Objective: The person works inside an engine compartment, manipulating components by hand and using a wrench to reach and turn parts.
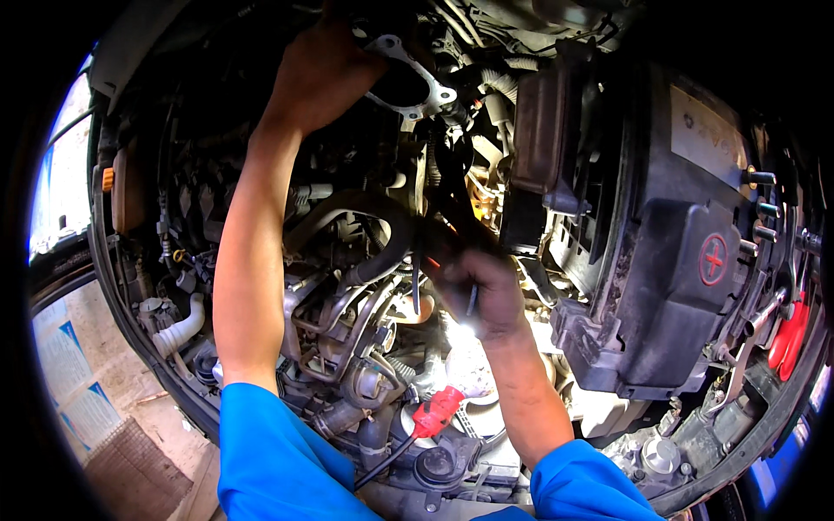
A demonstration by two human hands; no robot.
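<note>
In the engine bay, the left hand (326, 74) presses a stiff, light grey metal gasket plate (408, 78) by its rim; the right hand (486, 295) pinches slim dark pliers (439, 234), rigid, possibly greasy.

A red round plus mark (713, 259) sits on the black battery cover (686, 286).

We lean over the engine bay (347, 330). Our left hand (317, 74) reaches far back beside the metal gasket (417, 82), which lies to its right. Our right hand (486, 295) sits nearer us, at the middle, gripping pliers (452, 217) that point away. The battery (686, 260) lies to the right, and a clamp (437, 411) lies in front of the right hand.
</note>
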